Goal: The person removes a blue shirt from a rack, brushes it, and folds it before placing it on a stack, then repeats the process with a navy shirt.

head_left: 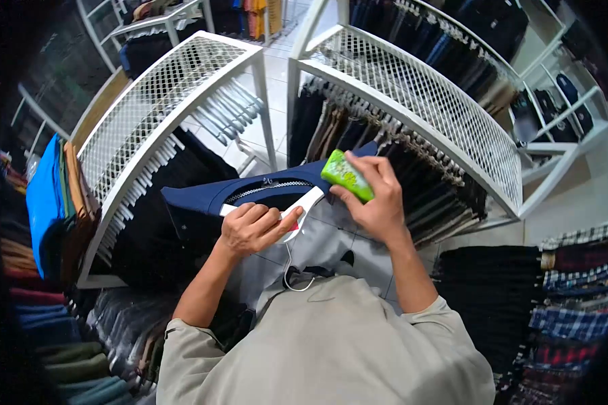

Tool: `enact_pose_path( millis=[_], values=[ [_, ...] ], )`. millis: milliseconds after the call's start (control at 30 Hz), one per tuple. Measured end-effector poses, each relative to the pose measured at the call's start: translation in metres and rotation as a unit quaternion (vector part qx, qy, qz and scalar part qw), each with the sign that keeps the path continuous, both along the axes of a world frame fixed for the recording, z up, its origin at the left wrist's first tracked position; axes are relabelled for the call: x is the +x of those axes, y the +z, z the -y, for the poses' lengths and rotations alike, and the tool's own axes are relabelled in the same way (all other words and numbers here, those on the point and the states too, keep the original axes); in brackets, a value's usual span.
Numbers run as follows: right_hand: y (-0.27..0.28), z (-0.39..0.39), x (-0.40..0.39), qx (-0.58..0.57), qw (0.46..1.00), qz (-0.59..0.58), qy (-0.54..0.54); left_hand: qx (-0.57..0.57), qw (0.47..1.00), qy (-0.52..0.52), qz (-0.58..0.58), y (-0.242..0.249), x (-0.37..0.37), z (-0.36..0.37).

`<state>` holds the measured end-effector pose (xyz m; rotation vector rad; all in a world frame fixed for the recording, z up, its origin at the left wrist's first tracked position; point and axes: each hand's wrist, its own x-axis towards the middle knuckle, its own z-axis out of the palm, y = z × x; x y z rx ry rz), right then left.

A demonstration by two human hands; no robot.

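A navy blue shirt (213, 194) hangs in front of me on a white hanger (311, 201), with its neck opening toward me. My left hand (251, 228) is closed on the hanger near the collar, and the hanger's thin metal hook (289, 270) points down toward my body. A small red mark shows on the hanger beside my fingers. Over the right part of the shirt, my right hand (380, 196) grips a small bright green packet (348, 177) with a yellow-green pattern. What is inside the packet cannot be seen.
White mesh-topped racks (162, 81) (412, 88) stand ahead on both sides, full of hanging clothes. Several clear hangers (230, 111) hang at the left rack's end. Folded clothes (47, 324) lie at left; checked shirts (574, 317) and dark trousers (490, 277) are at right.
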<state>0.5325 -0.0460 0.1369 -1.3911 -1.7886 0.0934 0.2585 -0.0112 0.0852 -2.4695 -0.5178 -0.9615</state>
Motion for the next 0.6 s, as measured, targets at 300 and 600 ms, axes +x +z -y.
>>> enact_pose_path(
  millis=[300,600],
  values=[
    [0.001,0.035,0.091,0.056,0.969,-0.024,-0.24,-0.034,0.996,-0.087,0.003,-0.009,0.059,-0.004],
    [-0.055,0.078,0.256,-0.006,0.889,-0.031,-0.457,-0.114,0.982,-0.15,0.029,0.017,0.154,0.0]
  ],
)
